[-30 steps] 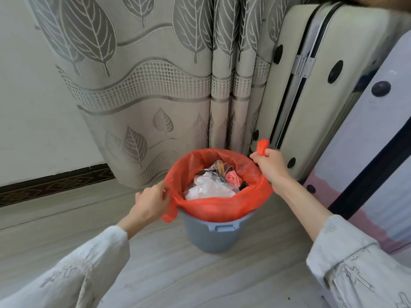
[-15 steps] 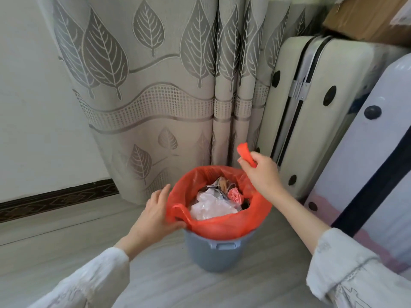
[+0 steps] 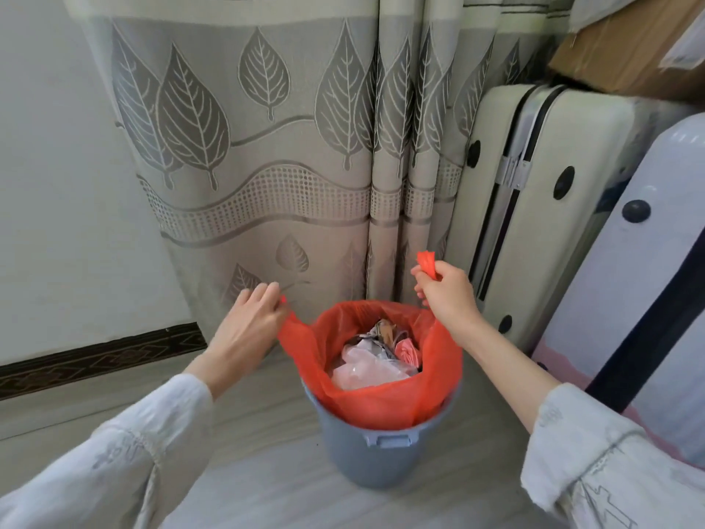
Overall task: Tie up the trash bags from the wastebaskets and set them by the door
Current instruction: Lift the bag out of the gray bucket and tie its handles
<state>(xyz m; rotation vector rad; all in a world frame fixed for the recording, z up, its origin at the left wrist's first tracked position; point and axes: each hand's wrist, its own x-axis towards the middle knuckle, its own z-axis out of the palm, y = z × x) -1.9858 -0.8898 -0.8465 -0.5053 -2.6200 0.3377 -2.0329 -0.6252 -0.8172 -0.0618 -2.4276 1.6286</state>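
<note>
bag [image 3: 381,399]: red, open, full of trash, in the bin, its handles pinched by fingers [image 3: 438,274] on both sides
bin [image 3: 377,456]: grey, upright, below the fingers

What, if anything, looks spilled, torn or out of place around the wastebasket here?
Nothing stands out. The red trash bag sits intact in the grey wastebasket, its rubbish inside. The left hand and right hand each grip a bag handle.

Leaf curtain [image 3: 267,147], suitcases [image 3: 534,208], wood floor [image 3: 267,471]

Leaf-patterned grey curtain [image 3: 267,166] hanging to the floor, cream suitcase [image 3: 534,208] beside it, cardboard box [image 3: 625,51] on top
</note>
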